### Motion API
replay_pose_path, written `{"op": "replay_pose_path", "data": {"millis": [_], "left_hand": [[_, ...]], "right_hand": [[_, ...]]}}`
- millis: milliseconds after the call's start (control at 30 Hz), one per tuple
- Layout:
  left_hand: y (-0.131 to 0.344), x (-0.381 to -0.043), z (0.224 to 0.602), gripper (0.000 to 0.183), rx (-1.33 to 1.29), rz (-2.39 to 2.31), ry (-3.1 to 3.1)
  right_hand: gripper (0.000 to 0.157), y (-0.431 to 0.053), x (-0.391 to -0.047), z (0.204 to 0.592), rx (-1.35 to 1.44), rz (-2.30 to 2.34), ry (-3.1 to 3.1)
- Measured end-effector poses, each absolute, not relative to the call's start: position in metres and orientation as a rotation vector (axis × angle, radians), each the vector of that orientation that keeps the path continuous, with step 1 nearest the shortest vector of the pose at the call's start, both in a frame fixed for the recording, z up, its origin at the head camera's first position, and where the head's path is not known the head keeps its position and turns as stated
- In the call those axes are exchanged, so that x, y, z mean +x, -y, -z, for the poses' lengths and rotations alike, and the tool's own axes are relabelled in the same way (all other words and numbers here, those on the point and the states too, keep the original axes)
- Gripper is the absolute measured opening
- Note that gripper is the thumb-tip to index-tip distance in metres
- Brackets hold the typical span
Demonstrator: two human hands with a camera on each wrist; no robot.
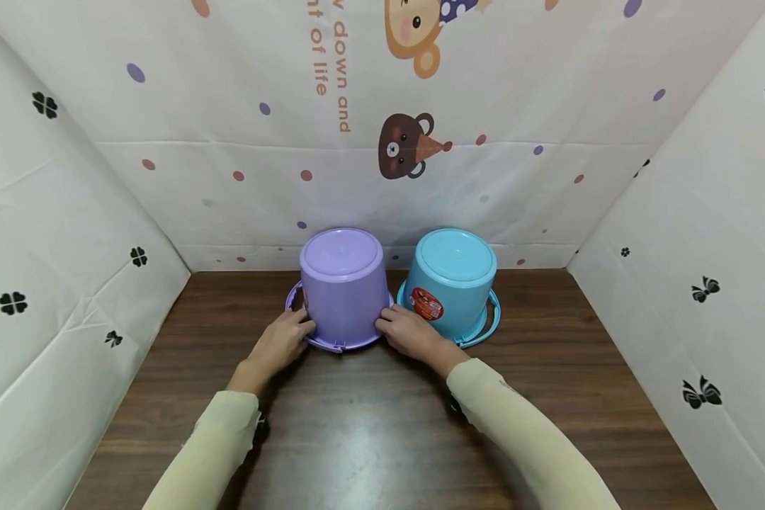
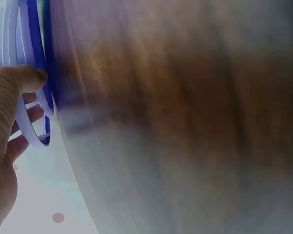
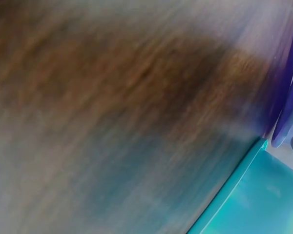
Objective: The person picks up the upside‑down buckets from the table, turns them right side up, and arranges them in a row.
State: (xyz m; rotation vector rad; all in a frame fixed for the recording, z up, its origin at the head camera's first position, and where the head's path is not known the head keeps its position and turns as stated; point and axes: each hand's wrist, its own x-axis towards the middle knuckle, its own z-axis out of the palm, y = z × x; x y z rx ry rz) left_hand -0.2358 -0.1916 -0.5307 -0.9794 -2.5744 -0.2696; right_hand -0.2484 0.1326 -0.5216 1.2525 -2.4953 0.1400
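An upside-down purple bucket (image 1: 346,301) sits at the far side of the table between both hands, its rim low and close over the wood. My left hand (image 1: 282,340) grips its rim on the left; the left wrist view shows the thumb (image 2: 31,78) over the rim and the fingers beneath, beside the purple handle (image 2: 27,119). On the opposite side my right hand (image 1: 411,333) holds the rim, mostly cut off in the right wrist view. Just right of it stands a turquoise bucket (image 1: 459,297), also bottom up, with a red label (image 1: 426,303) and its handle (image 1: 494,319) lying low.
A dark wood-grain table (image 1: 357,425) lies under everything. Behind the buckets rises a white printed sheet (image 1: 229,198) with cartoon bears and dots. Similar white sheets (image 1: 57,283) with black clovers and bows border the left and right sides.
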Motion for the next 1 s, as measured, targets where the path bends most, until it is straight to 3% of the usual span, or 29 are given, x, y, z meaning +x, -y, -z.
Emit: {"op": "replay_pose_path", "data": {"millis": [1000], "left_hand": [[0.188, -0.223, 0.528, 0.036, -0.966, 0.506, 2.436]], "right_hand": [[0.012, -0.142, -0.236, 0.522, 1.145, -0.321, 2.408]]}}
